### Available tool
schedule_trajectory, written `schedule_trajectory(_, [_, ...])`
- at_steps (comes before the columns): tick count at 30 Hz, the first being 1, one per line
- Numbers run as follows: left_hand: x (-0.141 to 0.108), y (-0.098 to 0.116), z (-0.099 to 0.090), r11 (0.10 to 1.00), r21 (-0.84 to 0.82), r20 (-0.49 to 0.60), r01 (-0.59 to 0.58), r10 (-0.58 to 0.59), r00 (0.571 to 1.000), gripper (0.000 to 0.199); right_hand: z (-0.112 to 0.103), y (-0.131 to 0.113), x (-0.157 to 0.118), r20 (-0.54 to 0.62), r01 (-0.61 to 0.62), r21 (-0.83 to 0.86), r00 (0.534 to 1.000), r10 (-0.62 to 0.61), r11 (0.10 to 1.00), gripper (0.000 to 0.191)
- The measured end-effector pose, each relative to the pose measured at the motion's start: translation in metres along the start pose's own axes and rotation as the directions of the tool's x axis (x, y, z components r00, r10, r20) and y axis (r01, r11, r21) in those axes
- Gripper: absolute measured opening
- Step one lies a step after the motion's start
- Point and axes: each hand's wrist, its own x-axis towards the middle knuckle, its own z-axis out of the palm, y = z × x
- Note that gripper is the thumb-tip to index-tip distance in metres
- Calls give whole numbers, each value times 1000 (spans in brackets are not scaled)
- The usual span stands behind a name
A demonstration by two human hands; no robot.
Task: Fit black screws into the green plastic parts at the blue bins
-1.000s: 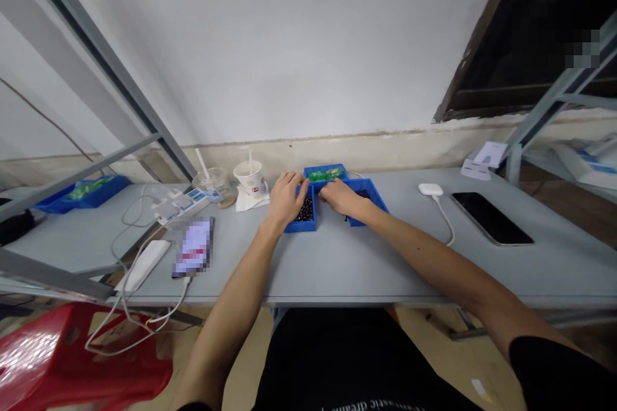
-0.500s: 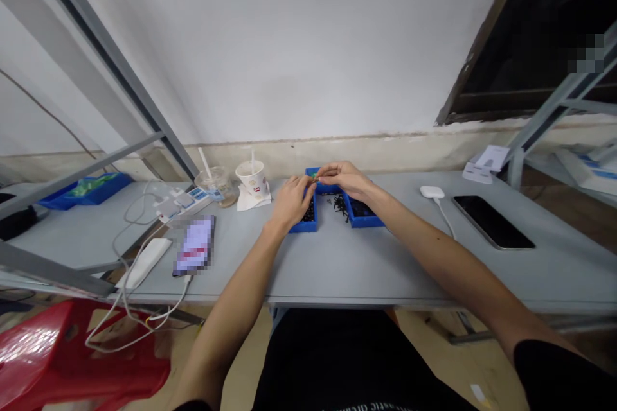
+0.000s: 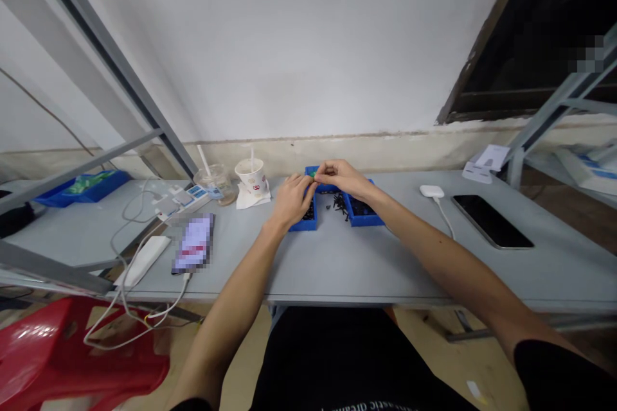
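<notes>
My left hand (image 3: 292,200) and my right hand (image 3: 341,177) meet over the blue trays, fingertips pinched together. Whatever sits between the fingers is too small to make out. Below my left hand is a blue tray (image 3: 303,225) of small black parts, partly covered by the hand. A second blue tray (image 3: 369,221) with dark pieces lies under my right wrist. Behind the fingers, a third blue tray (image 3: 312,169) shows a bit of green. Several black screw-like pieces (image 3: 340,204) lie loose between the trays, with one tiny dark piece (image 3: 328,207) apart from them.
Left on the table are a paper cup (image 3: 252,178), a plastic cup (image 3: 215,183), a power strip (image 3: 187,202) and a phone (image 3: 194,243) with cables. To the right lie a white earphone case (image 3: 432,191) and a black phone (image 3: 492,221). A red stool (image 3: 72,353) stands below.
My right fingers have shifted slightly and stay pinched against the left ones. A tiny dark piece on the table between the trays now looks different. The view has moved a little.
</notes>
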Motion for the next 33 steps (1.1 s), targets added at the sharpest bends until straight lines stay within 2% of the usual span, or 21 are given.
schedule_trajectory(3, [1,-1,0,1000,14,23,19,-19,1000,31,-5,-2,2,109,16,-143,994,0,990,30])
schedule_trajectory(6, [1,-5,0,991,73,14,116,-118,993,31,-11,-6,1,209,31,-379,976,53,925,26])
schedule_trajectory(9, [0,-11,2,964,149,-22,221,-220,975,33,-13,-6,-5,242,51,-659,959,148,750,14])
schedule_trajectory(11, [-1,-16,3,943,168,-73,286,-277,958,38,-11,-2,-9,243,61,-767,949,200,639,17])
schedule_trajectory(13, [-2,-19,4,929,156,-122,337,-320,939,43,-6,5,-13,230,61,-816,947,225,575,24])
schedule_trajectory(15, [-2,-20,4,929,131,-146,346,-328,933,43,0,12,-15,222,65,-831,949,223,552,26])
schedule_trajectory(20, [-1,-13,4,965,67,-125,255,-246,961,35,9,19,-19,273,124,-831,941,202,543,21])
schedule_trajectory(23, [0,-9,3,977,30,-48,212,-210,976,27,6,19,-16,294,137,-795,939,178,591,23])
schedule_trajectory(26, [1,-8,4,983,-4,6,182,-182,983,19,-4,20,-8,289,99,-667,948,134,738,21])
schedule_trajectory(29, [0,-8,5,987,-25,27,161,-160,987,24,-15,23,0,210,-14,-366,973,97,930,10])
schedule_trajectory(30, [0,-7,5,988,-32,33,149,-148,988,27,-18,24,1,183,-51,-233,978,95,971,12])
schedule_trajectory(33, [0,-5,4,994,-48,57,99,-97,994,28,-21,23,0,152,-111,93,984,96,989,28])
